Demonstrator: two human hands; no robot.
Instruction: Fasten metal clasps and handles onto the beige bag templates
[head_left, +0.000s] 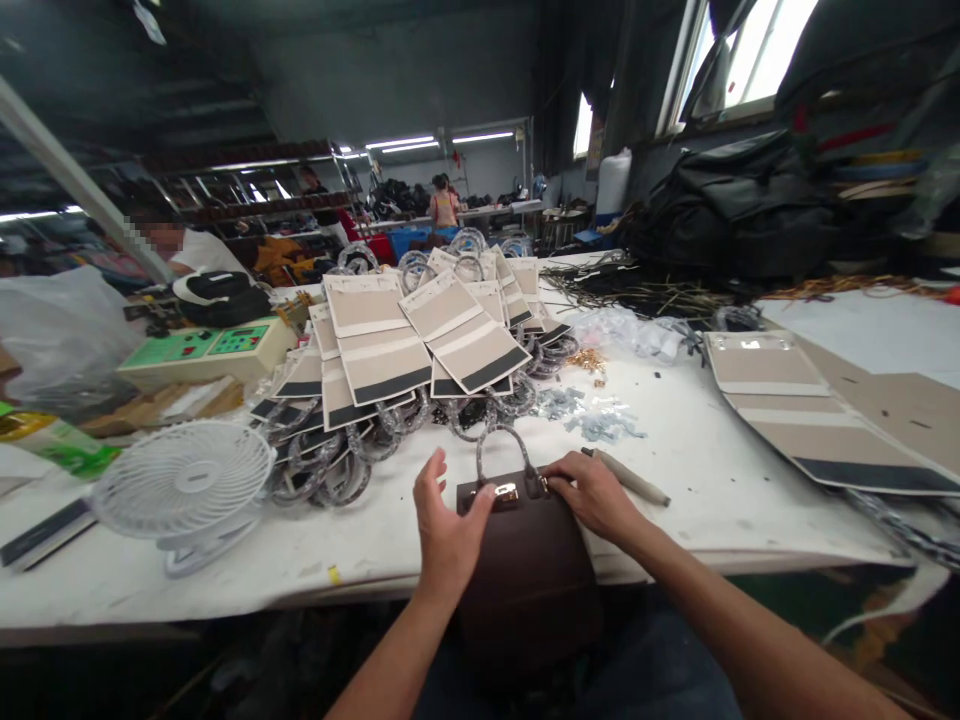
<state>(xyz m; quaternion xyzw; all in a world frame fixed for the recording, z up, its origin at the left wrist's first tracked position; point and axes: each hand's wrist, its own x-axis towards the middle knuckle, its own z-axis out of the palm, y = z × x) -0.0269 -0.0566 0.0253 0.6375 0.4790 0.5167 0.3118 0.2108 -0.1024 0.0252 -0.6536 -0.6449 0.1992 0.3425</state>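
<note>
A dark brown handbag (529, 575) hangs over the near edge of the white table (697, 470), its wrapped loop handle (501, 440) standing up. My left hand (444, 520) rests on the bag's top left corner, thumb by the gold clasp (501, 493), fingers partly spread and curved over the bag. My right hand (592, 492) is closed on the bag's top right, pinching at the hardware near the handle's base. A pen-like tool (628, 477) lies just right of that hand.
A heap of beige-and-black bag panels (420, 340) with wrapped handles fills the table's middle. A white fan (184, 490) stands at left, a green control box (206, 350) behind it. More panels (810, 410) lie right. Small metal fittings (589, 362) are scattered. People work farther back.
</note>
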